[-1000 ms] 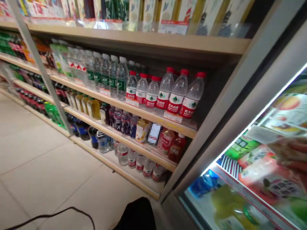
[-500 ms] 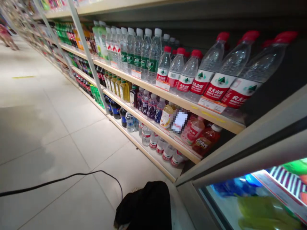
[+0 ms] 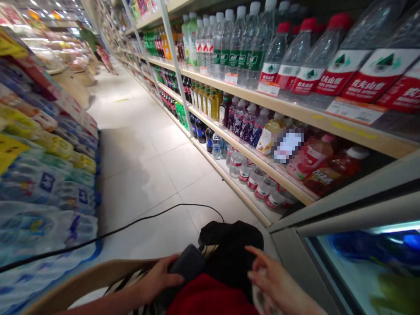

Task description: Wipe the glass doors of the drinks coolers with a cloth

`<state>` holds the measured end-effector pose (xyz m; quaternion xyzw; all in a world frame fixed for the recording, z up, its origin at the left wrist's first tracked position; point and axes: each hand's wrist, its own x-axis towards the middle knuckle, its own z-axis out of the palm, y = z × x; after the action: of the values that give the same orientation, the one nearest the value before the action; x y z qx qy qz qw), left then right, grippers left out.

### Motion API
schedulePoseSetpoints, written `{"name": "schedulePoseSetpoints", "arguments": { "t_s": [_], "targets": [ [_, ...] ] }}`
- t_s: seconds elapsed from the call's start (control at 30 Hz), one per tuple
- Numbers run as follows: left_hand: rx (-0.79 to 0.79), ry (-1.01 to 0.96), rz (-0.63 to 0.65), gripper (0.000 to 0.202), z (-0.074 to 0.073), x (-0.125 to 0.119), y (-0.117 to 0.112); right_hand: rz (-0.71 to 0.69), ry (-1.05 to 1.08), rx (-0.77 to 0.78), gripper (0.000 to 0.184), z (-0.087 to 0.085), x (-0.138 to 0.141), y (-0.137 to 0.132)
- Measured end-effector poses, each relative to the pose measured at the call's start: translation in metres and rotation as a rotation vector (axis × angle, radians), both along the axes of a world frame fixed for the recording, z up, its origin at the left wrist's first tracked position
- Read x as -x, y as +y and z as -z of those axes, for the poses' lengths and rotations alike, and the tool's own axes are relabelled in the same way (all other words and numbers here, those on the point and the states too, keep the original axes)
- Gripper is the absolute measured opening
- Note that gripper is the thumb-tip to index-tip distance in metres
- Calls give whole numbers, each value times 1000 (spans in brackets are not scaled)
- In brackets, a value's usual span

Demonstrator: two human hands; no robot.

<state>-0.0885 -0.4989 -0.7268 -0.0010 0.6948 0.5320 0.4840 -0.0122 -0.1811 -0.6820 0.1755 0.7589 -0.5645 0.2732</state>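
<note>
My left hand [image 3: 157, 280] is at the bottom of the view, closed around a dark grey flat device [image 3: 188, 264]. My right hand [image 3: 274, 282] is beside it on the right, fingers apart and loosely bent, touching a black cloth bag [image 3: 231, 243]. A red item [image 3: 210, 299] lies between the hands, below the bag. Striped fabric [image 3: 126, 282] shows under my left hand, inside a tan curved rim [image 3: 82, 284].
Shelves of water bottles [image 3: 295, 65] and drinks [image 3: 210, 100] run along the right. A lit cooler [image 3: 367, 258] is at the lower right. Stacked packs of bottled water [image 3: 42, 192] stand on the left. A black cable [image 3: 131, 223] crosses the tiled aisle floor [image 3: 138, 157].
The view has swung left from the cooler to look down the aisle. Both hands, the grey device and the tan rim have come into view at the bottom.
</note>
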Motion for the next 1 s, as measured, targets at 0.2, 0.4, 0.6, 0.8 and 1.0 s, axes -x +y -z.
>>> {"name": "schedulePoseSetpoints", "arguments": {
  "t_s": [0.2,0.4,0.6,0.8,1.0],
  "targets": [
    [103,193,83,39,-38,-22,18,-145,-32,260,61,37,46,-77],
    [180,337,10,30,-72,-13,23,-81,-142,542,59,43,18,-87],
    [277,379,-87,14,-59,-39,23,-52,-69,510,43,52,5,-105],
    [410,309,-116,26,-24,-35,-3,-205,-82,462,42,57,11,-112],
    [835,366,136,55,27,-33,-31,-104,-124,478,49,52,8,-106]
  ]
}}
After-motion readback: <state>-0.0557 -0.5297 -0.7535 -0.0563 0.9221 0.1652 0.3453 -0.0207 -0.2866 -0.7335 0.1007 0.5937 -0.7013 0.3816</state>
